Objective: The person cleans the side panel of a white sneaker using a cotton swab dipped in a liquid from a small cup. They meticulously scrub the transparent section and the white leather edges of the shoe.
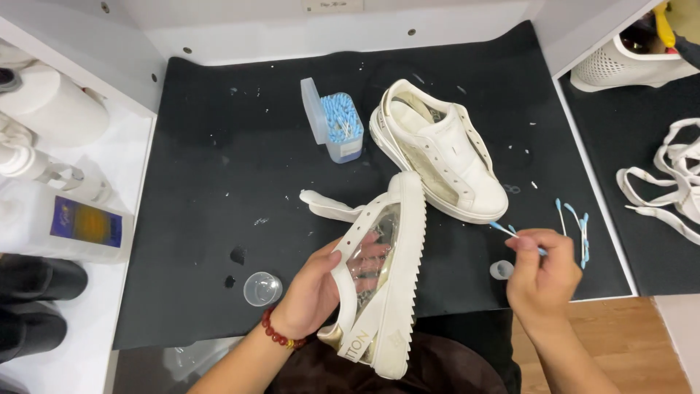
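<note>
My left hand [321, 288] is inside a white sneaker [390, 284] with a clear side panel and a toothed sole, holding it tilted on its side over my lap. My fingers show through the clear panel. My right hand [541, 273] pinches a blue-tipped cotton swab [503, 230] just right of that shoe. A second white sneaker [441, 149] without laces lies on the black mat [219, 204] behind it.
An open clear box of blue cotton swabs [337, 128] stands on the mat. Used swabs [576, 222], a small clear cup [262, 288] and a small cap [501, 269] lie nearby. White laces [667, 182] are at right; bottles [65, 219] and paper rolls [51, 106] at left.
</note>
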